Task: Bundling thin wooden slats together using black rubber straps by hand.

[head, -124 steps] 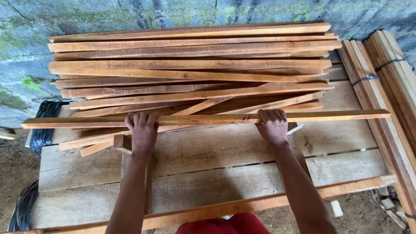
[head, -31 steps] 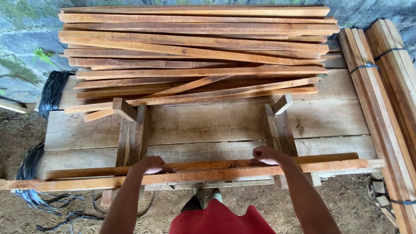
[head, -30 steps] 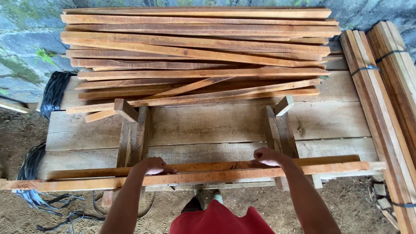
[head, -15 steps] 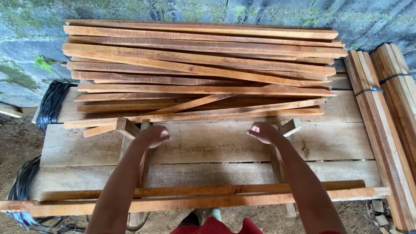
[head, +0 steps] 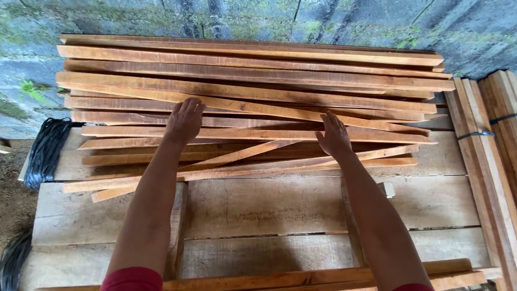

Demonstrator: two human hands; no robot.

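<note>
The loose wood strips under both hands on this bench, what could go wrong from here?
The loose wood strips lie crossed and uneven, so lifting the strip under the left hand and right hand may shift neighbours or send them sliding off. The sawn edges look rough; open palms could pick up splinters. The angled strip below could snag and swing.

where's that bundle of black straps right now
In the head view, the coiled black plastic straps hang off the plank table's left end, beside the wooden slat pile.

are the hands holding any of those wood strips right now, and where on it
Nothing is gripped. The left hand and right hand lie flat and open on the pile of wood strips, near the middle of their length.
</note>
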